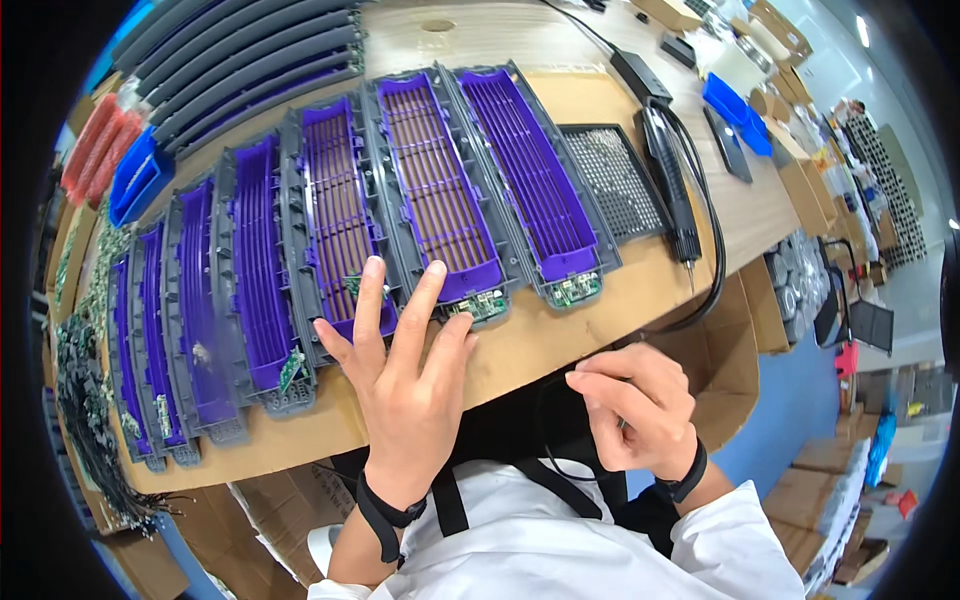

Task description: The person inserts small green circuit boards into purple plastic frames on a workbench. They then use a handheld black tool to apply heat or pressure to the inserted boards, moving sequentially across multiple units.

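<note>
Several long dark grey frames with purple slatted grilles lie side by side on the table. My left hand (408,395) is open with fingers spread over the near ends of two of them. Its fingertips lie at the near end of one purple grille (440,190), by a small green circuit board (483,305). My right hand (640,405) hovers in front of the table edge, thumb and forefinger pinched together; what they hold, if anything, cannot be made out. To the right is another purple grille (527,160) with its green circuit board (574,290).
A black electric screwdriver (668,180) with its cable lies beyond a black tray of small screws (615,175). Blue bins (738,112) stand at right and left. More grey frames (250,70) are stacked at the far left, above a bundle of black wires (90,400). Cardboard covers the tabletop (560,350).
</note>
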Motion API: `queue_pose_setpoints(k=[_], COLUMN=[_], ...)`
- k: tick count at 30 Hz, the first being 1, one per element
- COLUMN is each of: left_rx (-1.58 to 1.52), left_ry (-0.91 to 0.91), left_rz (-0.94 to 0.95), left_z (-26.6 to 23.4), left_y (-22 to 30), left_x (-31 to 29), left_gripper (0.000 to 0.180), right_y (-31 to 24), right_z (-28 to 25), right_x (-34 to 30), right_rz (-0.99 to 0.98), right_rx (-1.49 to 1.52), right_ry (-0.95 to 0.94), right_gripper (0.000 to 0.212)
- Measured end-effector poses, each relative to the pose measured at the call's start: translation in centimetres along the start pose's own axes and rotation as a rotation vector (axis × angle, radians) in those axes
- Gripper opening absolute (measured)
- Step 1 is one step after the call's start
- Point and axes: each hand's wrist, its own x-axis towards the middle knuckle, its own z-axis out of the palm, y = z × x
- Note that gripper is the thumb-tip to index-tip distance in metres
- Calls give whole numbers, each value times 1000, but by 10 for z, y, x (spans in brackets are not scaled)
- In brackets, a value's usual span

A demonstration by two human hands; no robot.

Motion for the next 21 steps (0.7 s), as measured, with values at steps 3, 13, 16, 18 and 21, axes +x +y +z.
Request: queue_pose_setpoints(k=[3, 13, 16, 18, 21], left_rx=[-18, -112, -145, -171, -192], left_ry=[-16, -45, -61, -72, -82], left_rz=[-6, -8, 1, 12, 19], left_z=[-1, -4, -3, -3, -4], left_y=[0, -3, -6, -6, -7], left_x=[-3, -5, -5, -4, -4], left_gripper=[14, 14, 10, 9, 9], right_y=[-4, 56, 59, 69, 69], right_z=[2, 98, 90, 84, 80], right_x=[-29, -199, -217, -252, -277], right_rz=[362, 849, 871, 756, 517], right_rx=[94, -370, -328, -324, -351], right_ry=[-366, -590, -697, -892, -772], right_gripper=[27, 58, 45, 39, 30])
